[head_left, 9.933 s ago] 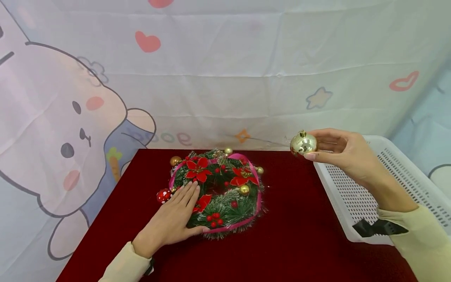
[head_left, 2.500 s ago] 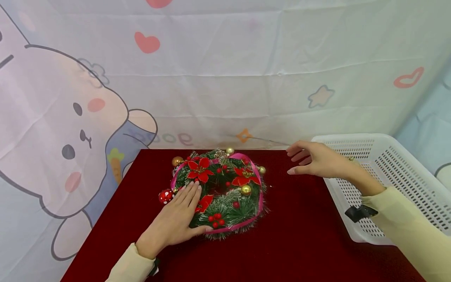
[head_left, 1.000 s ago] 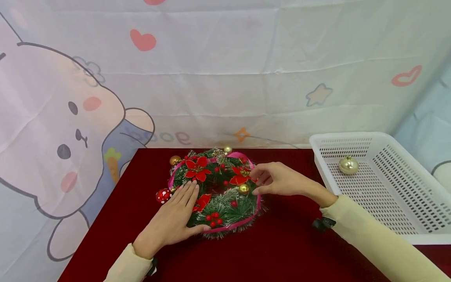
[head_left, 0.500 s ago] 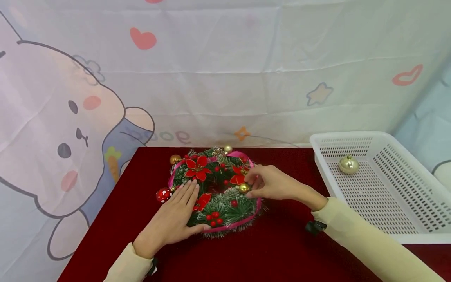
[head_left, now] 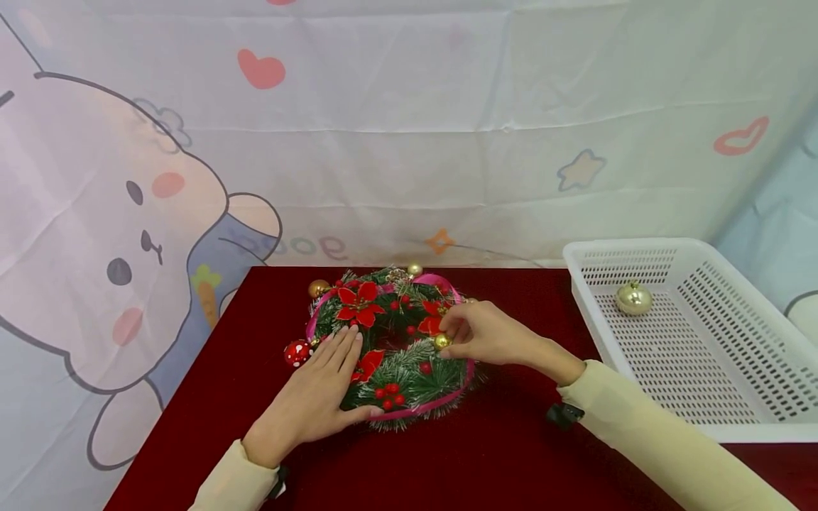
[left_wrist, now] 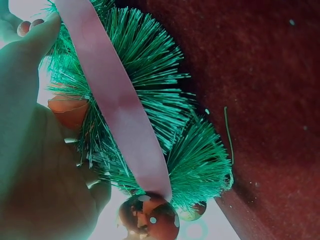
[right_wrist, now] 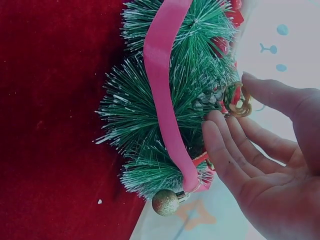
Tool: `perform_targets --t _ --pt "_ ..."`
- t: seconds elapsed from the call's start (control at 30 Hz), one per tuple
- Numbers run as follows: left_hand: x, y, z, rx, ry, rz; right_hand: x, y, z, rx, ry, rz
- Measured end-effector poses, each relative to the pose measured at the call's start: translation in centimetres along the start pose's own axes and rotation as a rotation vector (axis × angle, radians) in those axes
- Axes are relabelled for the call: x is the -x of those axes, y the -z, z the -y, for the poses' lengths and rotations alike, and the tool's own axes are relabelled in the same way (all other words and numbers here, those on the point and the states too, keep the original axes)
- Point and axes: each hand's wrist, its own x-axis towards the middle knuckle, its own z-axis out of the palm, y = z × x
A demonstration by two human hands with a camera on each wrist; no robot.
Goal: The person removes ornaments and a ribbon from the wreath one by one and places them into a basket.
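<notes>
- The counter (head_left: 524,454), draped in dark red cloth, is carrying everything, with a cartoon-printed sheet hanging behind it.
- The white basket (head_left: 735,397) is sitting at the right edge of the counter, well apart from the wreath, and one large gold bauble (head_left: 633,298) is lying on its floor toward the far end.
- The wreath (head_left: 409,383) is lying flat in the middle of the counter, wrapped in pink ribbon (right_wrist: 162,90) and studded with red flowers and berries.
- The left hand (head_left: 313,404) is pressing flat on the wreath's near-left side, fingers straight, gripping nothing, apparently just pinning it down.
- The right hand (head_left: 488,333) is reaching in from the right, its thumb and fingertips closing in on a small gold ball (head_left: 441,341) on the wreath's inner right side; whether they are actually pinching it, I cannot tell.
- My read: an ornament is being picked off the wreath, and the next move is calling for a firm pinch and a pull while the left hand is bracing.
- The right wrist view is showing the fingers fairly spread and a gold curl ornament (right_wrist: 237,100) at their tips, detail the head view is missing; the left wrist view is showing the red spotted ball (left_wrist: 148,217) under the ribbon's end.
</notes>
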Motion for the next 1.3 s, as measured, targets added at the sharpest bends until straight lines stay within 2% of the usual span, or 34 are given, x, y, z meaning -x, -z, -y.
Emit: perform_targets --t 0.47,1.1,1.3 --pt "0.0 -0.2 -0.1 0.006 0.006 0.000 -0.2 0.3 0.4 0.086 0.034 -0.028" --pt "0.0 -0.2 0.0 0.008 0.014 0.008 -0.6 0.9 0.9 0.061 0.054 -0.039" --pt "-0.1 -0.3 0.0 -0.006 0.006 -0.002 -1.1 1.1 0.9 0.064 0.032 -0.051"
